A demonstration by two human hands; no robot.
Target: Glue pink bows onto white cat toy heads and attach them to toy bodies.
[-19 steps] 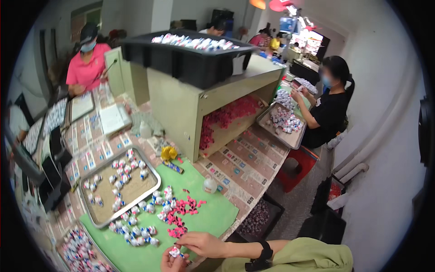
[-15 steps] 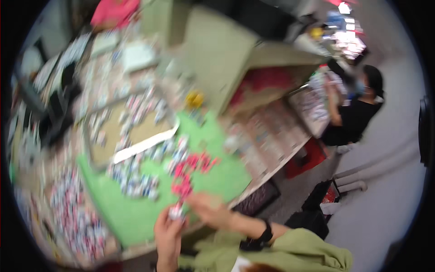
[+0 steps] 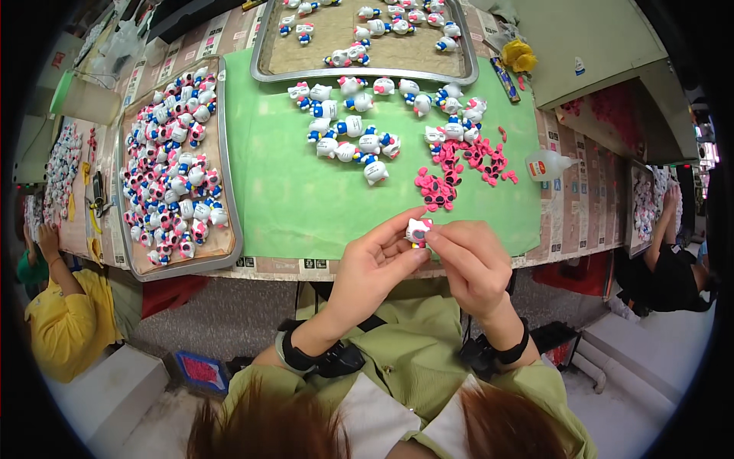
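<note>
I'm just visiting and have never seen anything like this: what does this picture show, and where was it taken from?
There's no robot here, just a person's two bare hands. A wide fisheye camera worn on the head looks down, so straight edges bend near the rim. A green mat covers part of the table, with loose white-and-blue figurines and pink pieces on it. One filled metal tray stands at left, another tray beyond. The left hand holds a small figurine; the right hand touches it.
</note>
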